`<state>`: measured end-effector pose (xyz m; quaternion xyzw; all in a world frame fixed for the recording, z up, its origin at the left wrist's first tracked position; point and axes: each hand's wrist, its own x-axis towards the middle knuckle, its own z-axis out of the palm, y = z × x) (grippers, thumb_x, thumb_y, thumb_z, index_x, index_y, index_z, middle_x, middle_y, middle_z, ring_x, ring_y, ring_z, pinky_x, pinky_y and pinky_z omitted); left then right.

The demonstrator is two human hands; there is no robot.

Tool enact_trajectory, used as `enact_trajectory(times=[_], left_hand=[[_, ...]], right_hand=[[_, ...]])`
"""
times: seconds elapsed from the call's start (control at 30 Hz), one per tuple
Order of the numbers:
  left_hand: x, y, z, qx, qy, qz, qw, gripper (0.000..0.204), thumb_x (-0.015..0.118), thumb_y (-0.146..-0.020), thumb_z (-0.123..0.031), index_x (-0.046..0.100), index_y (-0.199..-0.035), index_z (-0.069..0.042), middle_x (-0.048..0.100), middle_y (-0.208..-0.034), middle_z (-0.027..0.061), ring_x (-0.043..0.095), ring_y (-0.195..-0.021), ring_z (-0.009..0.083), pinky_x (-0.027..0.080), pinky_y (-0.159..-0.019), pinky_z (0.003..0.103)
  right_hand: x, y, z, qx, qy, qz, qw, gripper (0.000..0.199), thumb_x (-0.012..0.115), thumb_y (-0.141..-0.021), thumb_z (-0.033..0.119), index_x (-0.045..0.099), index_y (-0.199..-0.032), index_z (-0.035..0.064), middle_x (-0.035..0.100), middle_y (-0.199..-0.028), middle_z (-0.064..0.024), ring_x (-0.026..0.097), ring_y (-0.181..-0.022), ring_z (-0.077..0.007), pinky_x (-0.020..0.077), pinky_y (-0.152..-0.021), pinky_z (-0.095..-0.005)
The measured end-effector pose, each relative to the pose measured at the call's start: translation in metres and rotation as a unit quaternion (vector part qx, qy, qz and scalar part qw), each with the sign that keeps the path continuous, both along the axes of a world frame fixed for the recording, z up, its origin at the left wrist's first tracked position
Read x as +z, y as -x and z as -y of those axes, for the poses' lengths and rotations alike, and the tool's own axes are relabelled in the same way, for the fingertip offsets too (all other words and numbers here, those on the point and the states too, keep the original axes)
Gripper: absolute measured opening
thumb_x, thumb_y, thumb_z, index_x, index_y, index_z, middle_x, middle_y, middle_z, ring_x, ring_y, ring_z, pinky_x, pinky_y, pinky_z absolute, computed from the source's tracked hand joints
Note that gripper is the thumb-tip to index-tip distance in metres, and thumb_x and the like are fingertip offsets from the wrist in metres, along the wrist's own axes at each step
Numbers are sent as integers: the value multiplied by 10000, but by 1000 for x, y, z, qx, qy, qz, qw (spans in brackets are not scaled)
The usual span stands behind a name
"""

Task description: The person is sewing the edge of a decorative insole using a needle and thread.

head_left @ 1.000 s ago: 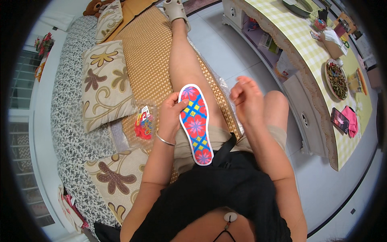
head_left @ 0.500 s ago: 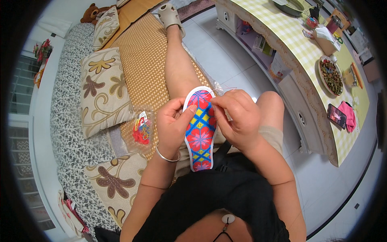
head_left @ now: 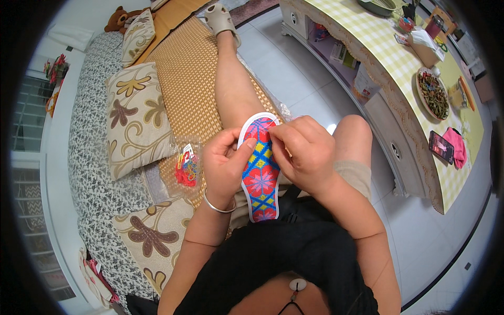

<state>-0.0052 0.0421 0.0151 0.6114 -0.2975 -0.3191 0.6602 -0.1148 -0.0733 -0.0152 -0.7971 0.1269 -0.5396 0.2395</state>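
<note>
An embroidered shoe insole [head_left: 261, 181] with a white rim lies over my lap, patterned in red, pink, blue and yellow. My left hand [head_left: 227, 160] grips its left edge, thumb on the patterned face and fingers behind. On the right, my right hand [head_left: 304, 149] is closed in a pinch against the upper right part of the insole. Whatever is between those fingertips is too small to make out. Beside my left forearm sits a clear plastic bag [head_left: 187, 167] of red and multicoloured thread.
I sit on a couch with a woven mat [head_left: 181, 79] and patterned cushions [head_left: 137, 118]. To the right stands a long table [head_left: 391, 58] with a checked cloth, bearing a plate of food [head_left: 432, 94], a phone [head_left: 441, 147] and a pink cloth [head_left: 455, 146].
My right hand has moved slightly left, its fingertips now over the insole's face. A thin thread seen by that hand earlier no longer shows. My left hand keeps its grip.
</note>
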Motion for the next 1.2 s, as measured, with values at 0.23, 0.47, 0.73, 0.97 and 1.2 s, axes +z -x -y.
enact_trajectory(times=[0.23, 0.47, 0.73, 0.97, 1.2], left_hand=[[-2, 0, 4, 24, 18, 415, 909, 58, 655, -787, -5, 637, -834, 24, 602, -717, 81, 537, -594, 119, 430, -550, 240], [9, 3, 5, 40, 2, 386, 922, 54, 651, -779, -3, 641, -827, 22, 605, -724, 89, 542, -596, 137, 432, -546, 249], [0, -3, 0, -17, 77, 170, 982, 76, 578, -885, -18, 607, -938, 28, 606, -909, 69, 555, -830, 114, 445, -739, 232], [2, 3, 3, -128, 114, -24, 985, 127, 567, -912, -28, 580, -1025, 27, 598, -962, 44, 563, -870, 92, 458, -786, 220], [2, 5, 5, -154, 78, 149, 974, 89, 575, -890, -4, 587, -974, 21, 612, -904, 47, 569, -827, 85, 472, -745, 222]], right_hand=[[9, 3, -3, -3, 52, -36, 998, 260, 712, -628, -34, 616, -862, 27, 587, -702, -78, 580, -617, -253, 469, -542, -334], [7, 9, -4, -17, 24, -4, 1000, 198, 700, -673, 66, 620, -852, 38, 556, -665, -69, 548, -576, -241, 428, -504, -340], [17, 15, 1, 15, -178, 85, 980, 150, 710, -754, 73, 654, -890, 44, 638, -792, -86, 608, -718, -178, 457, -552, -300], [1, 23, 3, 411, -746, 125, 509, 190, 631, -883, 69, 632, -1031, -51, 658, -1023, -129, 642, -890, -182, 522, -811, -276], [-15, 20, -3, 443, -757, 196, 439, 136, 620, -889, 73, 600, -977, -30, 651, -953, -120, 640, -882, -182, 534, -817, -301]])
